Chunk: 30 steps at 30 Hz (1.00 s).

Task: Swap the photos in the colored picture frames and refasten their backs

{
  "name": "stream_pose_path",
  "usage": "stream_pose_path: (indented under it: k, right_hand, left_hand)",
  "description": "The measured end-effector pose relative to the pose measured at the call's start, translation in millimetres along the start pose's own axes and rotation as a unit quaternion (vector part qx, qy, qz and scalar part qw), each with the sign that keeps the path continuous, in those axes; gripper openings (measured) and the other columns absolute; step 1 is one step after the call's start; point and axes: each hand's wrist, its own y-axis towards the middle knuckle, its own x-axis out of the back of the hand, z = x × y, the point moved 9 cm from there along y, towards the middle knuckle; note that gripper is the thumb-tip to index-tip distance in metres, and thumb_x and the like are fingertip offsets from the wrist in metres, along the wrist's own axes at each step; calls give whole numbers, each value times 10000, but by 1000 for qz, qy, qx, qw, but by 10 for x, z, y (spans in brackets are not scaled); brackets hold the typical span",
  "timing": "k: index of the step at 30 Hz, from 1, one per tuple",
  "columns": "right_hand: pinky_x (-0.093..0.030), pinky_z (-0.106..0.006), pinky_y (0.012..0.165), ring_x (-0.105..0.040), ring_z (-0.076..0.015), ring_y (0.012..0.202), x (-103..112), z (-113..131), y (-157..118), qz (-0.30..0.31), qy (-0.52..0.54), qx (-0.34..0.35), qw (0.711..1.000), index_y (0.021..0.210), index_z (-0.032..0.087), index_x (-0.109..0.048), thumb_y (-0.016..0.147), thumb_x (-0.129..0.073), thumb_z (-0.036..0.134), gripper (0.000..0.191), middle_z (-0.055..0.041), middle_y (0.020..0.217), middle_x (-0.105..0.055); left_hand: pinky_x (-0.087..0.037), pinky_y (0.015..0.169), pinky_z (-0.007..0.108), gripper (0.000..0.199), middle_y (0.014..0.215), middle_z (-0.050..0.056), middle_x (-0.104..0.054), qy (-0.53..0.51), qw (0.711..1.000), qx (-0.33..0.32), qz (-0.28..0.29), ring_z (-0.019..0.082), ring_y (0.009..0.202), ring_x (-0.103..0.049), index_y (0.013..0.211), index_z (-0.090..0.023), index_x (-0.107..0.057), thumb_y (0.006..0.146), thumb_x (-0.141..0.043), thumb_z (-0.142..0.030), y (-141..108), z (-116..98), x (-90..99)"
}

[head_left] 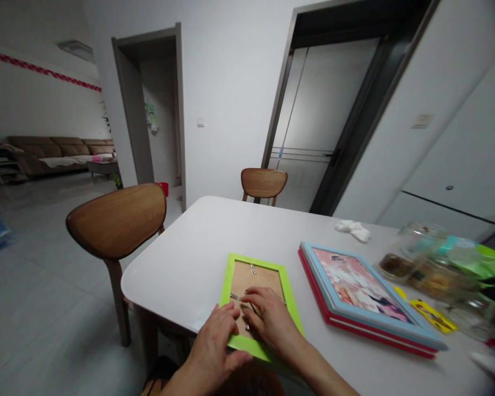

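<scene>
A lime-green photo frame lies face down near the table's front edge, its brown backing board upward. Small metal clips show on it: a top clip, a left clip and a lower clip. My left hand grips the lower left part of the frame, thumb along the bottom edge and fingers over the left side. My right hand rests on the backing with bent, closed fingertips near its middle. What those fingertips pinch, if anything, is hidden.
To the right, a light-blue picture frame is stacked on a red frame. Beyond are glass jars, a yellow item and a crumpled tissue. Wooden chairs stand at the left and far side of the white table.
</scene>
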Motion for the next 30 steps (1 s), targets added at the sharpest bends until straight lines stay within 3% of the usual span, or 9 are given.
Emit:
stream_pose_path:
  k: [7, 10, 13, 17, 22, 30]
  right_hand:
    - [-339, -251, 694, -488, -153, 768, -150, 89, 294, -14, -86, -14, 996, 723, 193, -642, 766, -439, 240, 212, -55, 772, -584]
    - [-340, -247, 675, -486, -148, 742, -165, 45, 340, -21, -90, -35, 995, 693, 167, -626, 769, -411, 208, 232, -68, 764, -574]
    - [-347, -248, 741, -490, -155, 814, -90, 27, 299, -21, -47, -11, 999, 787, 167, -628, 770, -406, 207, 226, -68, 830, -581]
    - [-325, -255, 840, -470, -173, 927, 195, -248, 120, -34, -45, -37, 998, 918, 137, -615, 727, -423, 163, 272, -94, 972, -570]
    - [-343, -255, 774, -492, -180, 854, 307, -646, -33, 11, -118, -95, 988, 773, 151, -646, 670, -416, 118, 254, -88, 868, -586]
    - [-337, -248, 728, -477, -185, 823, 294, -652, 25, -12, -152, -94, 984, 737, 159, -641, 715, -396, 120, 250, -93, 824, -582]
  left_hand:
    - [-284, 956, 484, 390, 1185, 135, -484, -23, 1000, -4, -11, 269, 1128, -401, 1004, -171, -505, 674, -636, -332, 16, -16, 43]
    - [-287, 960, 471, 366, 1159, 132, -506, -24, 1000, 0, -13, 273, 1119, -411, 967, -167, -522, 664, -648, -328, 21, -29, 68]
    - [-280, 969, 464, 292, 1118, 123, -535, -22, 1000, 4, -14, 270, 1113, -421, 877, -171, -534, 662, -651, -332, 18, -18, 67]
    - [-287, 959, 475, 293, 1116, 130, -535, -22, 1000, 0, -14, 272, 1118, -417, 863, -172, -523, 661, -653, -340, 11, -5, 46]
    - [-264, 970, 474, 260, 1075, 115, -559, -26, 1000, 4, -15, 270, 1115, -420, 802, -182, -512, 661, -651, -351, 23, -9, 53]
    - [-267, 974, 460, 283, 1096, 120, -546, -19, 1000, 6, -10, 265, 1121, -413, 814, -174, -507, 657, -656, -354, 11, -1, 38]
